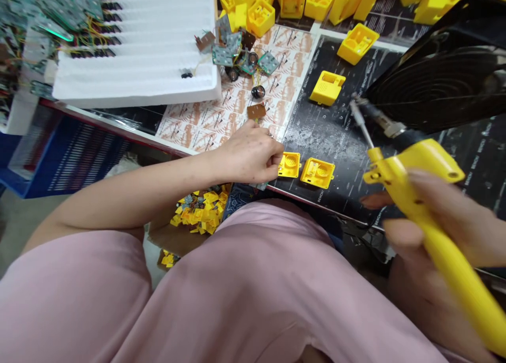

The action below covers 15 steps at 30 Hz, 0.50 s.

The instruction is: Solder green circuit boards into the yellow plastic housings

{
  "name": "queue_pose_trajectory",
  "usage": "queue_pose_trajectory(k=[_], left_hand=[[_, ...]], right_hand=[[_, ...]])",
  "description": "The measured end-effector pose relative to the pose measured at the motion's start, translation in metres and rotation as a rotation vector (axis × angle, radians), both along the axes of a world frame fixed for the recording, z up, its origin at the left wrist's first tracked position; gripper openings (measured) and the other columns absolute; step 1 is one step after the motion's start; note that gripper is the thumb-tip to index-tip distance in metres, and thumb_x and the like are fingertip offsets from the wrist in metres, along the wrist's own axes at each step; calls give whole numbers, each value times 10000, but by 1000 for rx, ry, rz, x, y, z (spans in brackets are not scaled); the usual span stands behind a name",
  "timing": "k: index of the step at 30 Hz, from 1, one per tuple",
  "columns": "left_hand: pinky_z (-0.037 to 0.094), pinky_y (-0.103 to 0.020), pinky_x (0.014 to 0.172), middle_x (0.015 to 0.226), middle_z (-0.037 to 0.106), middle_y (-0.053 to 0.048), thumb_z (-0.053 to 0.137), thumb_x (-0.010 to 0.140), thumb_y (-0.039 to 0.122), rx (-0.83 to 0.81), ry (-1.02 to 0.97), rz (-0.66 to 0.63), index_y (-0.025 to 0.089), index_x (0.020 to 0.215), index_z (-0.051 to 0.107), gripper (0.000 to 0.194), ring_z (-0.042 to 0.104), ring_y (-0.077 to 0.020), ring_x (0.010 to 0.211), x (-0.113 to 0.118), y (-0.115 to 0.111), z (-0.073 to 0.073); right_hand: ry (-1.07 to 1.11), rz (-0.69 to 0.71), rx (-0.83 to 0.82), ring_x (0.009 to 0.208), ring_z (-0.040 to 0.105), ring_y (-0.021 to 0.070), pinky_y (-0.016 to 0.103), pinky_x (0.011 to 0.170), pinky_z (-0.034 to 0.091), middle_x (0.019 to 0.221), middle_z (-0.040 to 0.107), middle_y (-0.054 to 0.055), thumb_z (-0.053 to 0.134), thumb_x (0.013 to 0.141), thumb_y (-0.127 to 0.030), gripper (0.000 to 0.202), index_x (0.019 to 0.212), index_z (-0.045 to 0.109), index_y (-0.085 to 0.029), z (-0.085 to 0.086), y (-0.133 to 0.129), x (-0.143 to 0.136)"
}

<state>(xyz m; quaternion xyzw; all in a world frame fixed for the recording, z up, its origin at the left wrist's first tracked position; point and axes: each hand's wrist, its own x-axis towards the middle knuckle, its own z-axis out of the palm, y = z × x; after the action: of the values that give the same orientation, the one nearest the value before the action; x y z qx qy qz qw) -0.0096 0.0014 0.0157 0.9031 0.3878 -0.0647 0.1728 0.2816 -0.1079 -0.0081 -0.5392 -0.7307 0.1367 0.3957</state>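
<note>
My left hand (256,153) is closed at the table's front edge, fingers curled down beside a small open yellow case (291,164); what it grips is hidden. A second open yellow case (318,173) lies just right of that one. On the right, my right hand (438,215), blurred, is wrapped round a yellow-handled soldering gun (429,223), its metal tip pointing up and left. Beyond my left hand lie a brown circuit board (256,111), a small round black speaker (258,92) and a pile of green boards (229,49) with wires.
A white foam tray (138,89) stands at the left, with many wired boards (59,15) beyond. Yellow cases (327,88) stand on the black mat (308,126) and along the back. A black fan-like unit (435,84) is at the right. Below the edge sits a box of yellow parts (201,215).
</note>
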Motion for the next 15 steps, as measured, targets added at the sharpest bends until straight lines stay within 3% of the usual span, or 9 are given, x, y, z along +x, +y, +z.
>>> queue_pose_trajectory(k=[4, 8, 10, 12, 15], left_hand=[[348, -367, 783, 648, 698, -18, 568, 782, 257, 23, -15, -16, 202, 711, 701, 160, 596, -179, 703, 1, 0, 0], [388, -382, 818, 698, 716, -36, 566, 799, 251, -3, 19, 0, 197, 754, 715, 165, 634, -215, 769, 4, -4, 0], [410, -387, 839, 722, 720, -40, 571, 817, 271, -8, 7, 5, 197, 794, 723, 170, 645, -229, 805, 0, -5, 1], [435, -374, 856, 800, 742, -40, 565, 860, 323, 11, -79, 16, 201, 886, 735, 211, 654, -222, 841, -12, -1, 4], [461, -354, 893, 1005, 757, -56, 500, 943, 370, 105, -232, 90, 216, 1038, 737, 298, 669, -216, 947, -36, 18, 13]], right_hand=[[-207, 171, 115, 612, 684, 128, 252, 653, 545, 825, 764, -49, 764, 893, -337, 294, 1182, 714, -337, -9, 21, -14], [-316, 248, 131, 877, 738, 227, 342, 779, 587, 1027, 763, 44, 770, 884, -378, 440, 1277, 614, -253, -25, 32, -26], [-295, 281, 97, 929, 741, 236, 364, 803, 602, 1079, 756, 45, 754, 894, -314, 455, 1311, 581, -258, -31, 32, -27], [-247, 253, 93, 940, 748, 230, 356, 798, 618, 1127, 753, 42, 747, 891, -265, 480, 1337, 569, -265, -32, 32, -27], [-204, 152, 96, 1020, 749, 242, 362, 846, 639, 1241, 732, 49, 779, 872, -325, 587, 1401, 526, -286, -22, 37, -31]])
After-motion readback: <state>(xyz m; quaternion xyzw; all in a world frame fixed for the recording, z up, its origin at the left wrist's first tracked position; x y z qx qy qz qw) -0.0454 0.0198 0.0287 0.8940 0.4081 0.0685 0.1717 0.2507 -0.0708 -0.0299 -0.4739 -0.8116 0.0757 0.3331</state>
